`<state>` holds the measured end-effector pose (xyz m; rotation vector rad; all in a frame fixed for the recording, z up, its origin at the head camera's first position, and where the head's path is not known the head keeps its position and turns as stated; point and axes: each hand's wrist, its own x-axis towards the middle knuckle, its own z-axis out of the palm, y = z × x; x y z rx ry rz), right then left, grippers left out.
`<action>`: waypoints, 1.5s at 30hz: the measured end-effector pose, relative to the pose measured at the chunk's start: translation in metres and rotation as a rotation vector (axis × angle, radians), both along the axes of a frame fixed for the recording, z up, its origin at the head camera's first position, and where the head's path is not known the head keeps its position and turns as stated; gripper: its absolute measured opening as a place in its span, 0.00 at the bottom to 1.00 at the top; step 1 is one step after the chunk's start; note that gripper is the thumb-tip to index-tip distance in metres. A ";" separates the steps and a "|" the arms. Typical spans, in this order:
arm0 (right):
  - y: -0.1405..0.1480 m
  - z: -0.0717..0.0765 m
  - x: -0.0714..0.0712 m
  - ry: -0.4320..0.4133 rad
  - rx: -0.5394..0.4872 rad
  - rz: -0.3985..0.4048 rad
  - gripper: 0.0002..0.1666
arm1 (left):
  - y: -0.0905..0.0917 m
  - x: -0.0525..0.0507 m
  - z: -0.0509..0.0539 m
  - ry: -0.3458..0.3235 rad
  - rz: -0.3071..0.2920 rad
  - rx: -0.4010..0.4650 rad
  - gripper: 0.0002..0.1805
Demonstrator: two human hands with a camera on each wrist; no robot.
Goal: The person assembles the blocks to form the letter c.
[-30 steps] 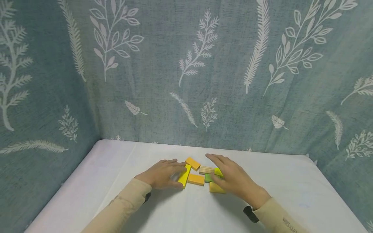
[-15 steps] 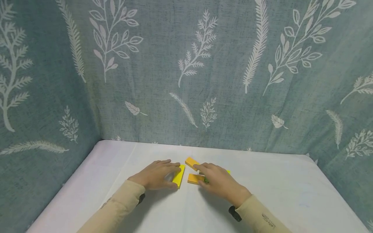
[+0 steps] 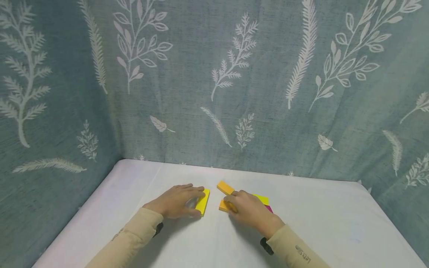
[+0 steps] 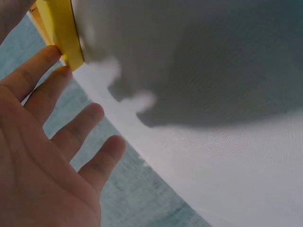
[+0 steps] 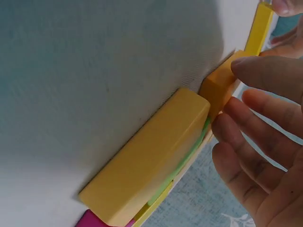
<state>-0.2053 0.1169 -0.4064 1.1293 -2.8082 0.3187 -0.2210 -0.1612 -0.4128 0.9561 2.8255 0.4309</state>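
Observation:
My left hand spans a long yellow block on the white table, thumb at its near end and fingertips at its far end. In the left wrist view, two fingertips touch the end of the yellow block, while the other fingers are spread clear of it. To the right, my right hand pinches an orange block between thumb and fingers. Another orange block lies just beyond that hand. Beneath the wrist camera is a thick pale-yellow block, with a green block behind it.
Past the right hand show a bright yellow block and a magenta block, partly hidden. White cloth covers the table. A blue-green leaf-patterned curtain closes off the back and sides.
My left hand has slid left with the yellow block, apart from the orange blocks. My right hand has come left and down to pinch the nearer orange block. The head view has turned slightly.

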 end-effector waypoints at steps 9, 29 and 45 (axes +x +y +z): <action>-0.003 -0.001 0.003 -0.077 0.030 0.045 0.09 | -0.004 -0.001 0.005 0.035 -0.029 0.006 0.27; 0.002 0.003 0.013 -0.216 0.089 0.036 0.29 | 0.005 -0.009 0.011 0.051 -0.032 -0.088 0.22; 0.004 0.000 0.011 -0.302 -0.014 0.021 0.30 | 0.006 -0.009 0.012 0.091 -0.064 -0.087 0.25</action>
